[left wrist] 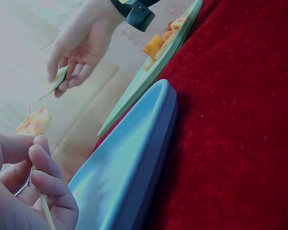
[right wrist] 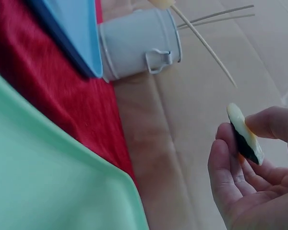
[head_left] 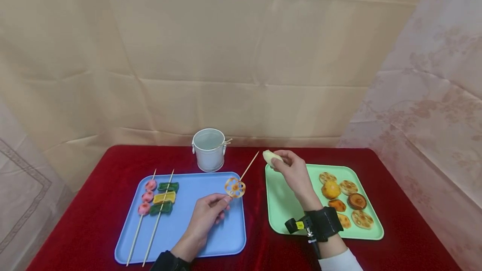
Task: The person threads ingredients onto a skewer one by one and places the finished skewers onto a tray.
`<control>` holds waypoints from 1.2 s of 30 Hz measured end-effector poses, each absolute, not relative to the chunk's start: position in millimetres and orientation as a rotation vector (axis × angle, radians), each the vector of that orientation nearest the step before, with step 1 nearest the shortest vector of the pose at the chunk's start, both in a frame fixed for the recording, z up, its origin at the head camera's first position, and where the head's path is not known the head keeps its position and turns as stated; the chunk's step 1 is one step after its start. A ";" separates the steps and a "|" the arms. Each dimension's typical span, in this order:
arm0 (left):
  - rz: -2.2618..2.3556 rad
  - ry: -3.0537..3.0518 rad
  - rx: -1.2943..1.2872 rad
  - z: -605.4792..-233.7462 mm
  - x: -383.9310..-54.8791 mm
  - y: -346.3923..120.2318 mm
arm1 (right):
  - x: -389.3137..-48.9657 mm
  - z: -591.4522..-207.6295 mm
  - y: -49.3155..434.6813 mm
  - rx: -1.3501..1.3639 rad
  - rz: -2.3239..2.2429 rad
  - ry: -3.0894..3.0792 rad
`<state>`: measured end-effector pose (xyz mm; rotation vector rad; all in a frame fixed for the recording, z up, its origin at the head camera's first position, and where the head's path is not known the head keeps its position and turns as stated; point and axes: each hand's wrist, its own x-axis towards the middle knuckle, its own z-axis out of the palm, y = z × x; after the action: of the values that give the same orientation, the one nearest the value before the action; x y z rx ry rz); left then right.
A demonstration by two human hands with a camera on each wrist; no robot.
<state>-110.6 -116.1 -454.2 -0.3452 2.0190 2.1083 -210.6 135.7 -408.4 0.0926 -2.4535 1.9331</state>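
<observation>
My left hand grips a thin wooden skewer over the right part of the blue tray. Just above the fingertips, a browned lotus root slice is threaded on it. The skewer's bare tip slants up to the right. Over the far edge of the green tray, my right hand pinches a pale slice with a dark edge between thumb and fingers. That slice stands a short way right of the skewer tip, apart from it. Its exact kind I cannot tell.
Two loaded skewers, one with pink pieces and one with green and yellow pieces, lie on the blue tray. Several food pieces, including a mushroom cap, lie on the green tray. Behind stands a white bucket with thin sticks.
</observation>
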 end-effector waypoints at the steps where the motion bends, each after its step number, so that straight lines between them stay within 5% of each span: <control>1: 2.109 2.018 -0.342 -454.2 -109.9 -115.2 | -210.8 -410.1 135.7 0.079 1.974 -2.433; 36: 2.085 1.977 -0.228 -456.7 -102.3 -107.9 | -207.6 -405.0 137.9 0.015 2.324 -2.212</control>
<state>-102.3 -107.9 -456.7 -0.2280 1.9772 2.0849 -207.6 137.9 -405.0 0.0148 -2.2121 2.3244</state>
